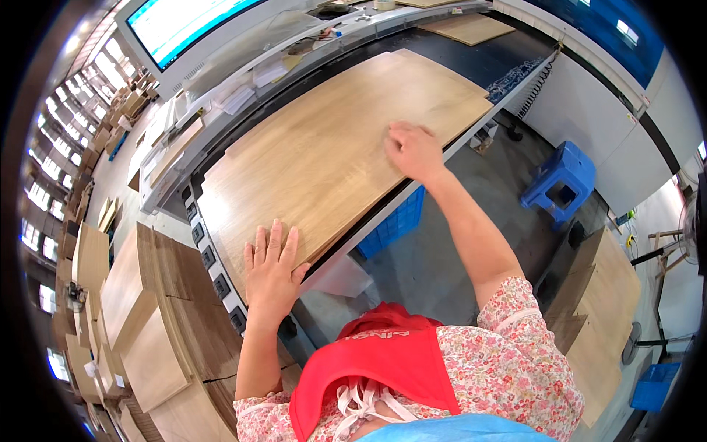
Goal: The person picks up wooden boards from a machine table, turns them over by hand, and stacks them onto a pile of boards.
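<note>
A woodworking factory floor. Stacks of wooden boards (140,324) flank a long workbench (471,66). Rows of windows (44,199) line the hall.

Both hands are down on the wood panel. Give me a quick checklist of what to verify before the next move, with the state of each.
1. Left hand flat on the wood panel, fingers spread at its near edge: ok.
2. Right hand on the panel near its right edge: ok; whether the fingers curl or press flat, cannot tell.
3. Panel lies flat on the dark workbench: ok.
4. Panel top free of loose items: ok, none visible on it.
5. Panel's right corner near the bench edge: whether it overhangs, cannot tell.
6. Blue crate under the bench and blue stool on the floor stand apart from the hands: ok.
</note>
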Motion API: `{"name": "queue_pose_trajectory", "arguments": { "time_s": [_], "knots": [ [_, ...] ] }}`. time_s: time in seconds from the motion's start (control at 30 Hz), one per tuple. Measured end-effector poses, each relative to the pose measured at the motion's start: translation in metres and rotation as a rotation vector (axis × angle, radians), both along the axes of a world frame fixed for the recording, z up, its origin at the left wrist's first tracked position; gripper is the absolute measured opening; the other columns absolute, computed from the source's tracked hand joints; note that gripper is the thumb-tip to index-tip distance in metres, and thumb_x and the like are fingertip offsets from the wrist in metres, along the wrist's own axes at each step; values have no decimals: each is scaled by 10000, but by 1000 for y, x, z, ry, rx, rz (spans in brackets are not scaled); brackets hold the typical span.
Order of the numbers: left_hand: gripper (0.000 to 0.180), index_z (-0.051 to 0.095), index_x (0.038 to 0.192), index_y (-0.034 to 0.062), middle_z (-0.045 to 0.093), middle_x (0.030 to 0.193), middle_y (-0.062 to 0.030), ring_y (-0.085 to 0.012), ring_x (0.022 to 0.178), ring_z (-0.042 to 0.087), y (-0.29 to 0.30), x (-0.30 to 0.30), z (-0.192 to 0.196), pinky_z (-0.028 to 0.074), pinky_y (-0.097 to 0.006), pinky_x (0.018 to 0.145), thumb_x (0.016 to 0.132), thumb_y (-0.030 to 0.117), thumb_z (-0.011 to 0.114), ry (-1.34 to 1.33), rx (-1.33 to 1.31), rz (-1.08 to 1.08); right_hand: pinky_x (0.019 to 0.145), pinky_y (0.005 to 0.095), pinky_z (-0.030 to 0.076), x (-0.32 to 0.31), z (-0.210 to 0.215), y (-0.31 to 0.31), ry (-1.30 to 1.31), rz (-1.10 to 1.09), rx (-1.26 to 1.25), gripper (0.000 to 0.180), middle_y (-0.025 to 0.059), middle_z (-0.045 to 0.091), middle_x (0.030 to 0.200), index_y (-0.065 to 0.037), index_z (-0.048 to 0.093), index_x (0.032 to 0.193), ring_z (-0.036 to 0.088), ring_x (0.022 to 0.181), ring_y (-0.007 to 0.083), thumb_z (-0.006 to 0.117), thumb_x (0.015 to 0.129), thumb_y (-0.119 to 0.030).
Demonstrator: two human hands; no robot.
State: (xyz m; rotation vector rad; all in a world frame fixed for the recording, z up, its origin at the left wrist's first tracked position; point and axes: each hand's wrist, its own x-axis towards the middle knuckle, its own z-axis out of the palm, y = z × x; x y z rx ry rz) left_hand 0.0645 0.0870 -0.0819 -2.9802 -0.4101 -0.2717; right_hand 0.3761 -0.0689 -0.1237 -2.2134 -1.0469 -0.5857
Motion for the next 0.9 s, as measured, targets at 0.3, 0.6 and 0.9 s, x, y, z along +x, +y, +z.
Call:
{"name": "queue_pose_trajectory", "arguments": {
  "time_s": [0.3, 0.6, 0.9],
  "knots": [
    [551, 396, 1374, 152, 367, 1431, -124, -352, 1319, 326, -8, 52, -3, 234, -503, 1085, 884, 352, 549, -54, -8, -6, 946, 484, 386, -60, 8, 43, -22, 100, -90, 275, 68, 586, 1183, -85, 662, 821, 527, 1123, 247, 528, 847, -324],
    [525, 437, 1341, 142, 413, 1393, -136, -357, 1310, 341, -1, 98, -27, 244, -516, 1073, 892, 400, 523, -244, 22, -16, 993, 399, 375, 3, -12, 51, -107, 79, -50, 304, 74, 590, 1228, -84, 683, 995, 533, 1142, 260, 508, 881, -305],
    [435, 607, 1108, 66, 495, 1287, -140, -323, 1241, 406, 6, 79, -8, 310, -449, 1032, 834, 404, 596, -248, -251, -125, 982, 365, 392, 37, -27, 35, -161, 171, -156, 391, 80, 556, 1287, -34, 617, 1149, 516, 1166, 274, 396, 950, -289]
  ]
}}
